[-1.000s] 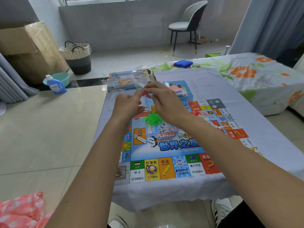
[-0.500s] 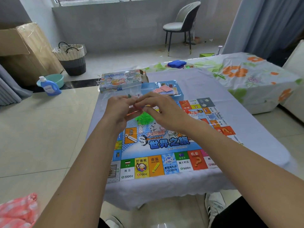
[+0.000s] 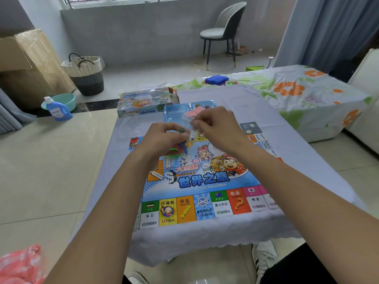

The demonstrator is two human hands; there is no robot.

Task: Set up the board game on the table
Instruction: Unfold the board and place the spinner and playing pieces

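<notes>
Both hands raised over board's far half, close together. Left hand (image 3: 164,138) cupped round small plastic game pieces (image 3: 180,148) – green, red, blue, yellow – w/ white die (image 3: 191,138) at fingertips. Right hand (image 3: 217,128) pinched shut on clear plastic bag (image 3: 191,119). Game board (image 3: 205,181) lay flat on cloth-covered table (image 3: 287,160); blue tray (image 3: 176,111) w/ cards just beyond, box lid (image 3: 143,102) at far left corner.

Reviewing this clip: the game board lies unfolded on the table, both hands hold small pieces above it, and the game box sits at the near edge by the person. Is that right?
Not quite. The head view shows the game box at the far left end of the table, beyond the board, not at the near edge. The rest holds: the board lies unfolded, and the left hand and right hand hold small pieces above it.
</notes>
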